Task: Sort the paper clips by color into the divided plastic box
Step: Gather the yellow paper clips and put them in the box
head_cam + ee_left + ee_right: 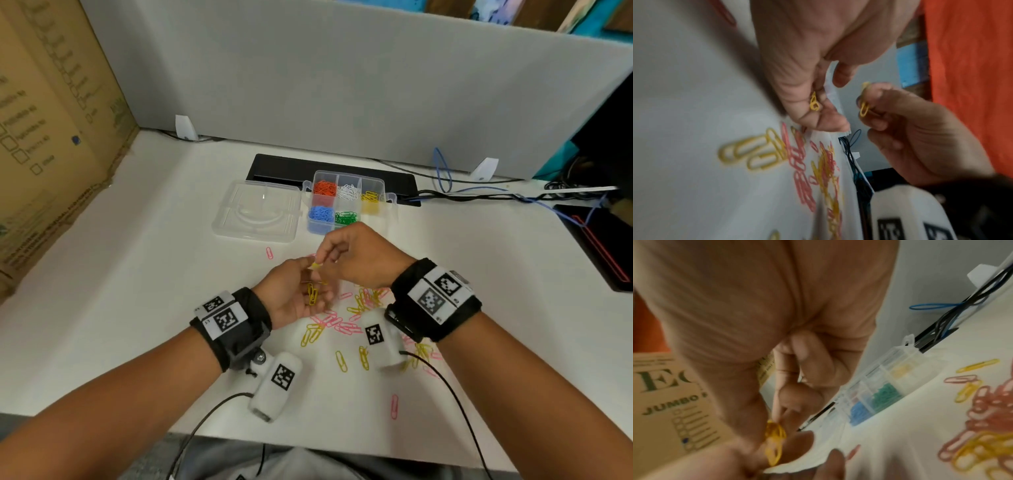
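My left hand lies palm up over the white table and holds yellow paper clips in its curled fingers. Just above it, my right hand pinches another yellow clip between thumb and fingertips. The divided clear box stands beyond the hands with its lid folded open to the left. It holds orange, white, yellow, blue and green clips in separate compartments. A loose pile of yellow and pink clips lies under and beside my right wrist.
Single pink clips lie apart from the pile. A big cardboard box walls the left side and a grey partition the back. Cables and a black tray sit at the right.
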